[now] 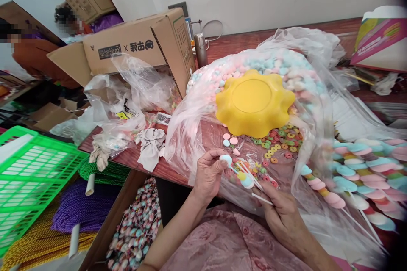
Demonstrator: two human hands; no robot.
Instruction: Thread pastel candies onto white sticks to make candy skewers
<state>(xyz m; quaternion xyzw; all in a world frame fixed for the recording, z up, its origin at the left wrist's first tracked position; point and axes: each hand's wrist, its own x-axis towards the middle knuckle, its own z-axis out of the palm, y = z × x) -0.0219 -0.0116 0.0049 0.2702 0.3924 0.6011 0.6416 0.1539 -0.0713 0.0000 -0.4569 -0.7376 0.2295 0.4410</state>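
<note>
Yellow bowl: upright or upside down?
Upside down. The yellow bowl shows its flat base ring facing up, wavy rim down on the candy bag.

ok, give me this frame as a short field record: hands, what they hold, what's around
left hand: pinches a pale blue candy at the fingertips
right hand: grips white sticks, one carrying threaded candies
bowl: yellow, wavy rim, upside down on the candy bag
loose rings: coloured, scattered on plastic below the bowl
finished skewers: piled at right
crate: green, lower left
box: cardboard, behind crumpled plastic
other people: two, far left background
</note>
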